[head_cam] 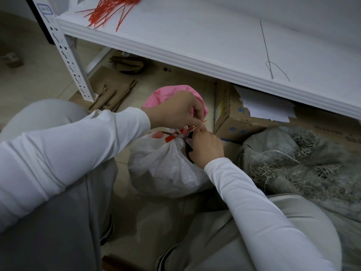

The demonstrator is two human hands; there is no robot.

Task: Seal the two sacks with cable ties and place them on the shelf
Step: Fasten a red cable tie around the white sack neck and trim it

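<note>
Sealing the white sack (166,169), nothing shelved yet
Left hand (175,110) and right hand (208,147) both pinch a red cable tie (203,121) at the gathered neck of the white sack on the tiled floor (160,79); a pink sack (156,96) waits just behind, and the white shelf (195,36) above carries spare ties (109,10)
</note>
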